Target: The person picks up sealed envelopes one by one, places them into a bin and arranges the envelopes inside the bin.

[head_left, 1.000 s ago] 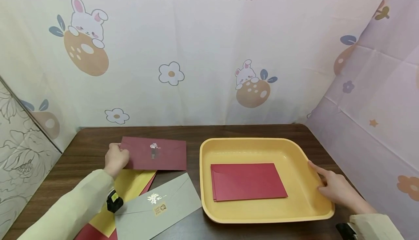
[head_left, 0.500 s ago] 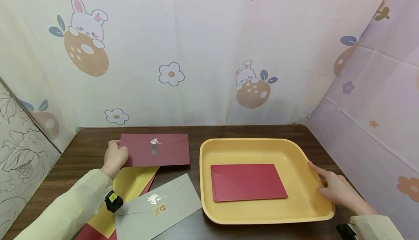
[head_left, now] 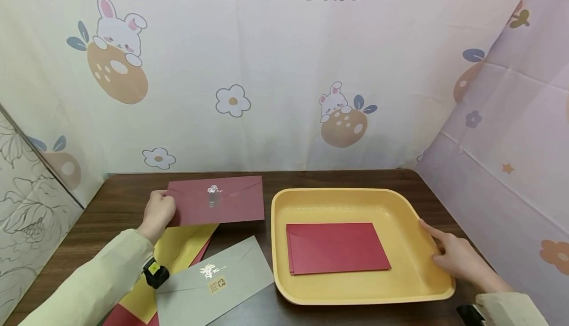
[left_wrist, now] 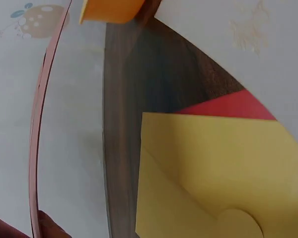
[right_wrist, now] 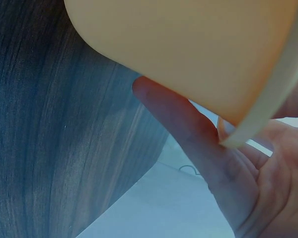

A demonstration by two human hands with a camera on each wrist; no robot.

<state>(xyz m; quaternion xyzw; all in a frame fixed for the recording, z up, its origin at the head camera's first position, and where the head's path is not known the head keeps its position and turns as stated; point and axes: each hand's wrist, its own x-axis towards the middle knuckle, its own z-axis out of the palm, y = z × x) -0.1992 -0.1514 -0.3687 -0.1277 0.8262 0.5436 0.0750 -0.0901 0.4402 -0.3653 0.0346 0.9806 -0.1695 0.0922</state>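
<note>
At its left end, a maroon envelope (head_left: 217, 200) with silver print is pinched by my left hand (head_left: 157, 214). It is raised over the back left of the table; the left wrist view shows it edge-on, between thumb and fingertips. Under it lie a yellow envelope (left_wrist: 203, 153) and red ones (left_wrist: 228, 105), partly covered. A grey-green envelope (head_left: 215, 281) with a small gold sticker rests across them. My right hand (head_left: 462, 258) grips the right rim of a yellow tray (head_left: 413, 266), with one finger along the tray's outside in the right wrist view. Red envelopes (head_left: 339, 248) are stacked inside the tray.
The dark wooden table (head_left: 266, 180) ends at a printed cloth (head_left: 275, 133) hanging behind it. Another cloth (head_left: 502, 178) closes off the right side, and a floral panel (head_left: 31, 227) stands on the left.
The maroon envelope has shifted slightly right and up, its right end now tilted higher and closer to the tray. The right hand, the tray and the other envelopes look still.
</note>
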